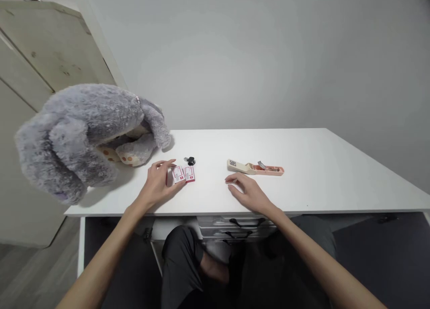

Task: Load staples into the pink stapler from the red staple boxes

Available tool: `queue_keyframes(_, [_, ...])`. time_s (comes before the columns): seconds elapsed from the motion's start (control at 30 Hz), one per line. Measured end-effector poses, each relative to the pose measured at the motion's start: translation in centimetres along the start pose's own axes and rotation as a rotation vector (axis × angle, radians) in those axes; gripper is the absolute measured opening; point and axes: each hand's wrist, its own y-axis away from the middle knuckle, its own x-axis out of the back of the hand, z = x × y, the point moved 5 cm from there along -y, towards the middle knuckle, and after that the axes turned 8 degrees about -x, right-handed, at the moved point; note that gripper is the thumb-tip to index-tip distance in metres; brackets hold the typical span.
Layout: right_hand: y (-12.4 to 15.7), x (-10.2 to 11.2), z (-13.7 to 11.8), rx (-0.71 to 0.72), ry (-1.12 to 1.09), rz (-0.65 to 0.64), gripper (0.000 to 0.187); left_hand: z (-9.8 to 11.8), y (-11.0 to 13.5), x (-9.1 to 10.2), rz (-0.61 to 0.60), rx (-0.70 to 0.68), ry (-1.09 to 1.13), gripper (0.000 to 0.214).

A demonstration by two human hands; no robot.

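Observation:
My left hand (157,182) rests on the white table (319,174) with its fingers curled round a small red and white box (177,174). A second red and white box (190,173) lies right beside the first. My right hand (247,192) lies flat on the table with fingers spread, holding nothing. Just beyond it lies a beige and pink stapler (255,167), opened out flat. A small black clip (190,160) sits behind the boxes.
A large grey plush toy (83,139) fills the table's left end. A wooden cabinet (36,58) stands at the far left. Drawers (235,226) with black handles sit under the table, near my knee. A plain wall lies behind the table.

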Motion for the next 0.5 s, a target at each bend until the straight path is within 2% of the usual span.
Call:
queue_keyframes(0.1, [-0.1,-0.3,0.5,-0.027,-0.033,-0.012,0.02,-0.6,-0.7,-0.6,-0.1,-0.059,0.006,0.087])
queue_keyframes(0.23, [0.0,-0.2,0.9,-0.053,-0.069,-0.021,0.019,0.3,-1.4,-1.6,-0.155,-0.122,0.04,0.078])
queue_keyframes(0.37, [-0.2,-0.1,0.5,-0.108,-0.133,-0.032,0.019,2.9,-1.6,-2.2,-0.036,-0.114,0.134,0.072])
queue_keyframes(0.5, [-1.0,-0.8,0.1,-0.202,-0.289,-0.076,0.034,7.2,-1.9,-3.4,0.145,-0.203,0.268,0.074])
